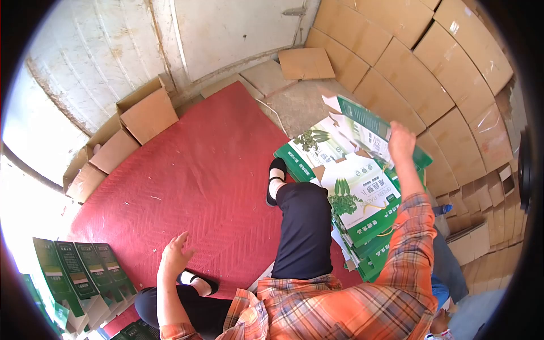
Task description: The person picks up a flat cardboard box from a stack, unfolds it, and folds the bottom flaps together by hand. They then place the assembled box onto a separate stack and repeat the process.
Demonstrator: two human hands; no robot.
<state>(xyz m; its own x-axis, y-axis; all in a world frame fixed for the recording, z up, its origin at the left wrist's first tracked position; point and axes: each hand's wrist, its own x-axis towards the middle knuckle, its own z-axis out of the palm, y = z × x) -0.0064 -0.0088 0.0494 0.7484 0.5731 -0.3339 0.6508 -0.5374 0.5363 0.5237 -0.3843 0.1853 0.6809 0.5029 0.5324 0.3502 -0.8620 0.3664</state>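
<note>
My right hand [401, 141] is closed on the edge of a green and white printed carton [364, 120], which is tilted up over a pile of similar flat cartons [362, 190]. The pile lies to the right of my leg and shows pictures of green radishes and leaves. Over the red mat, my left hand [177, 253] is raised with its fingers apart and holds nothing. Nearest to it, at the lower left, several green cartons [76, 266] stand in a row.
Large brown boxes [408, 79] are stacked along the right wall. Open brown boxes [150, 113] line the left edge of the red mat [198, 170]. A brown flat box [306, 63] lies by the white door [238, 34]. A blue-capped bottle [442, 209] is at right.
</note>
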